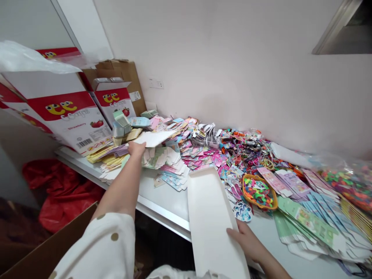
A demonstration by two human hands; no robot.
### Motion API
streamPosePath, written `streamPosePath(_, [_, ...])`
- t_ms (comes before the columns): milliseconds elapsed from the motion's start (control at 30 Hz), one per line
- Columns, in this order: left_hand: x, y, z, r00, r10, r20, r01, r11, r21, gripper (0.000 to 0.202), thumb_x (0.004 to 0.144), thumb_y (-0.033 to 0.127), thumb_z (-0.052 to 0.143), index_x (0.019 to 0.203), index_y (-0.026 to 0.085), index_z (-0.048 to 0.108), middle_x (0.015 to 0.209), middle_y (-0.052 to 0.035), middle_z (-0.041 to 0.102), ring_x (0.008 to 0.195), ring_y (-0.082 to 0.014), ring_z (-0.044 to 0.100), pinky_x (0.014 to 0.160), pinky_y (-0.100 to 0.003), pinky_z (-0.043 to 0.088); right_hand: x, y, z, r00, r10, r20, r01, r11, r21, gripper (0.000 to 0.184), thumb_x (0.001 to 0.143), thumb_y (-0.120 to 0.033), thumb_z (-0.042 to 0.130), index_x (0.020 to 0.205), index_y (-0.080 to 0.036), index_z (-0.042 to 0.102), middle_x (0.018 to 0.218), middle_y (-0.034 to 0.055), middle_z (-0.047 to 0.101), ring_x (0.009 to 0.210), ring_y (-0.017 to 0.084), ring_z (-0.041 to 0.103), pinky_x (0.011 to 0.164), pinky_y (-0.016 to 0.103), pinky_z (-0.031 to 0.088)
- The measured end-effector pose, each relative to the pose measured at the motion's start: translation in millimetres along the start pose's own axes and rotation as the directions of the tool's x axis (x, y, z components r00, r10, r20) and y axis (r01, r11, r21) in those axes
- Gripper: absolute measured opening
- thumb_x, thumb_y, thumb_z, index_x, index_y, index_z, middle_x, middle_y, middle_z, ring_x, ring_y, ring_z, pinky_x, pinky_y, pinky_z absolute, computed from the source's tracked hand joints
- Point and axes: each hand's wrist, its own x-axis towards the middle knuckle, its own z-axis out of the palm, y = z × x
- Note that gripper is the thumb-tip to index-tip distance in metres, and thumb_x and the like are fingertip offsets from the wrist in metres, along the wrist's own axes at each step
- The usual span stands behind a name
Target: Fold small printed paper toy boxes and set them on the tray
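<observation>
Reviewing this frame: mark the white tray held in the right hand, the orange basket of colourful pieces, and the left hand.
White cardboard tray (210,228): head view, middle of its inner floor.
Orange basket (243,189): head view, left rim.
Left hand (136,148): head view, back of the hand.

My right hand (244,239) grips the edge of a long white cardboard tray (209,221), which slants away past the hand; my left hand (136,148) holds a flat white card (154,138) ahead of the fingers.
</observation>
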Motion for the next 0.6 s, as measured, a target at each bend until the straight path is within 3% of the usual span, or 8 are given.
streamPosePath(100, [-28, -28, -5.0, 0.985, 0.169, -0.040, -0.161, 0.975, 0.152, 0.079, 0.067, 0.031, 0.069, 0.133, 0.007, 0.033, 0.140, -0.0248, 0.030, 0.134, -0.0367, 0.021, 0.106, -0.056, 0.019, 3, -3, -11, 0.998, -0.001, -0.067, 0.003, 0.999, 0.035, 0.045, 0.070, -0.036, 0.062, 0.108, -0.013, 0.063, 0.106, 0.0111, 0.068, 0.095, 0.029, 0.064, 0.086, 0.043, 0.048])
streamPosePath(133, [-45, -42, -4.2, 0.938, 0.347, 0.022, -0.341, 0.906, 0.252, 0.075, 0.073, 0.039, 0.063, 0.134, 0.009, 0.032, 0.141, -0.0231, 0.029, 0.134, -0.0360, 0.021, 0.107, -0.055, 0.018, 5, -5, -17, 0.995, 0.004, -0.104, 0.001, 0.999, 0.044, 0.045, 0.069, -0.037, 0.064, 0.107, -0.013, 0.063, 0.105, 0.0116, 0.068, 0.093, 0.029, 0.064, 0.084, 0.043, 0.049])
streamPosePath(167, [-65, -56, -2.3, 0.828, 0.534, 0.171, -0.560, 0.770, 0.307, 0.074, 0.074, 0.044, 0.061, 0.134, 0.011, 0.035, 0.142, -0.0216, 0.030, 0.134, -0.0355, 0.021, 0.107, -0.054, 0.017, 7, -7, -23, 0.989, 0.006, -0.146, 0.001, 0.999, 0.048, 0.045, 0.069, -0.039, 0.065, 0.105, -0.013, 0.064, 0.104, 0.0121, 0.069, 0.091, 0.030, 0.065, 0.083, 0.043, 0.050])
streamPosePath(200, [-85, -70, 0.5, 0.651, 0.667, 0.362, -0.758, 0.588, 0.281, 0.074, 0.072, 0.050, 0.061, 0.133, 0.014, 0.039, 0.142, -0.0192, 0.031, 0.135, -0.0353, 0.020, 0.108, -0.052, 0.015, 9, -10, -30, 0.981, 0.003, -0.192, 0.006, 0.999, 0.045, 0.045, 0.068, -0.040, 0.066, 0.103, -0.013, 0.064, 0.103, 0.0125, 0.069, 0.089, 0.030, 0.066, 0.081, 0.043, 0.050])
streamPosePath(267, [-123, -98, 8.4, 0.213, 0.693, 0.689, -0.971, 0.230, 0.069, 0.076, 0.067, 0.063, 0.059, 0.132, 0.025, 0.044, 0.146, -0.0115, 0.028, 0.136, -0.0362, 0.015, 0.109, -0.054, 0.006, 16, -14, -42, 0.960, -0.019, -0.278, 0.027, 0.999, 0.024, 0.044, 0.066, -0.041, 0.068, 0.099, -0.013, 0.065, 0.102, 0.0133, 0.069, 0.086, 0.030, 0.066, 0.079, 0.043, 0.051])
streamPosePath(333, [-148, -118, 17.7, -0.010, 0.605, 0.796, -0.994, 0.079, -0.073, 0.077, 0.067, 0.069, 0.054, 0.133, 0.031, 0.042, 0.149, -0.0092, 0.025, 0.137, -0.0374, 0.013, 0.107, -0.056, 0.001, 22, -18, -49, 0.941, -0.043, -0.336, 0.049, 0.999, 0.008, 0.044, 0.064, -0.041, 0.069, 0.098, -0.013, 0.065, 0.102, 0.0138, 0.069, 0.087, 0.031, 0.066, 0.078, 0.043, 0.052])
streamPosePath(433, [-153, -131, 31.4, -0.067, 0.552, 0.831, -0.994, 0.033, -0.103, 0.060, 0.078, 0.062, 0.046, 0.130, 0.032, 0.046, 0.145, -0.0084, 0.033, 0.136, -0.0348, 0.017, 0.106, -0.057, 0.003, 28, -18, -50, 0.941, -0.049, -0.334, 0.060, 0.998, 0.024, 0.044, 0.065, -0.042, 0.069, 0.097, -0.013, 0.065, 0.103, 0.0146, 0.068, 0.089, 0.033, 0.065, 0.074, 0.042, 0.053])
streamPosePath(600, [-116, -137, 47.1, -0.125, 0.560, 0.819, -0.992, -0.048, -0.118, 0.035, 0.088, 0.040, 0.042, 0.117, 0.028, 0.057, 0.130, -0.0059, 0.052, 0.131, -0.0266, 0.033, 0.109, -0.053, 0.006, 31, -8, -35, 0.960, -0.021, -0.279, 0.044, 0.996, 0.079, 0.042, 0.067, -0.040, 0.069, 0.099, -0.013, 0.064, 0.102, 0.0137, 0.069, 0.087, 0.032, 0.066, 0.077, 0.042, 0.052])
